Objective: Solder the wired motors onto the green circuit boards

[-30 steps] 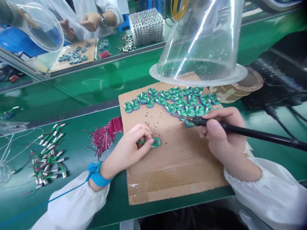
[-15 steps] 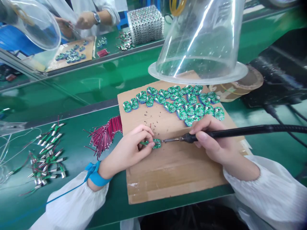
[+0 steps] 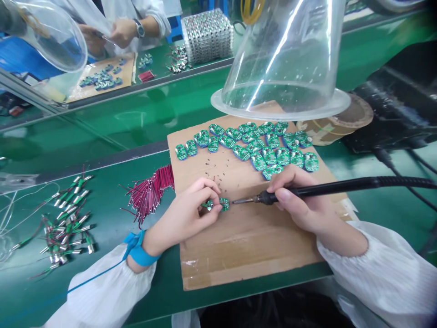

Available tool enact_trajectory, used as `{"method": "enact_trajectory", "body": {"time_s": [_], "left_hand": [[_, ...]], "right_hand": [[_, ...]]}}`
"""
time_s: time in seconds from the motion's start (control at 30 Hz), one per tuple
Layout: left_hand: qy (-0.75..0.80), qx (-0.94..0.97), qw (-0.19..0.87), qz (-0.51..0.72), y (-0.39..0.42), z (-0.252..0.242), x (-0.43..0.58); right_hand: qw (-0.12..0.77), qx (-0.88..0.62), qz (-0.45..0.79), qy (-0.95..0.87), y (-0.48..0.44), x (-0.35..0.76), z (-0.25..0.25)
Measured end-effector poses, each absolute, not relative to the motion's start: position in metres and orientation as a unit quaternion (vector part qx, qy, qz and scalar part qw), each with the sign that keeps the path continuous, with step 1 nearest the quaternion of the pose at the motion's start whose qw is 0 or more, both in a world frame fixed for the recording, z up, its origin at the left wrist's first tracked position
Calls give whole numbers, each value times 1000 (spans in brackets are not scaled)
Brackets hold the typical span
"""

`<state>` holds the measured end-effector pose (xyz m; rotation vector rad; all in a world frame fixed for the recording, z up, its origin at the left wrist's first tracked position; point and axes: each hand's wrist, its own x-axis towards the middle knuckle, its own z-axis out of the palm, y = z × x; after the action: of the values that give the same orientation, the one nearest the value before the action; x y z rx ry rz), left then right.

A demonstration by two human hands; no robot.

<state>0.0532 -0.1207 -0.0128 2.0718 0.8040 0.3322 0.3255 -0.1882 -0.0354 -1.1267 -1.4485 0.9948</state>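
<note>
My left hand (image 3: 194,205), with a blue strap round its wrist, pinches a small green circuit board (image 3: 224,204) low over the cardboard sheet (image 3: 246,246). The fingers cover part of the board, and a short red wire shows beside them. In my right hand (image 3: 300,200) is a black soldering iron (image 3: 327,187), held like a pen. Its metal tip points left and sits close to the board's right edge; I cannot tell whether they touch. Several more green circuit boards (image 3: 269,156) lie grouped on the far part of the cardboard.
A bundle of red wires (image 3: 150,191) lies left of the cardboard. Small metal parts with wires (image 3: 68,223) are heaped farther left. A clear plastic funnel hood (image 3: 280,68) hangs above the boards. Across a divider, a co-worker's hands (image 3: 121,33) hold something thin.
The board and my left fingers have shifted very slightly, showing a bit more of the board's left part. The iron stays almost in place. The co-worker's hands have moved a little.
</note>
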Motion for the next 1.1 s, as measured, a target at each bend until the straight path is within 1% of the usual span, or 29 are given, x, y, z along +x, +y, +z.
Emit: {"method": "enact_trajectory", "body": {"time_s": [0.27,0.7,1.1], "left_hand": [[325,833,427,137,-120,-14,53],[325,832,427,141,-119,-15,52],[324,841,405,154,-120,-18,54]], "right_hand": [[488,-455,408,-623,-186,325,-33],[504,-448,405,-617,-187,325,-34],[485,-445,403,-636,-186,325,-34]]}}
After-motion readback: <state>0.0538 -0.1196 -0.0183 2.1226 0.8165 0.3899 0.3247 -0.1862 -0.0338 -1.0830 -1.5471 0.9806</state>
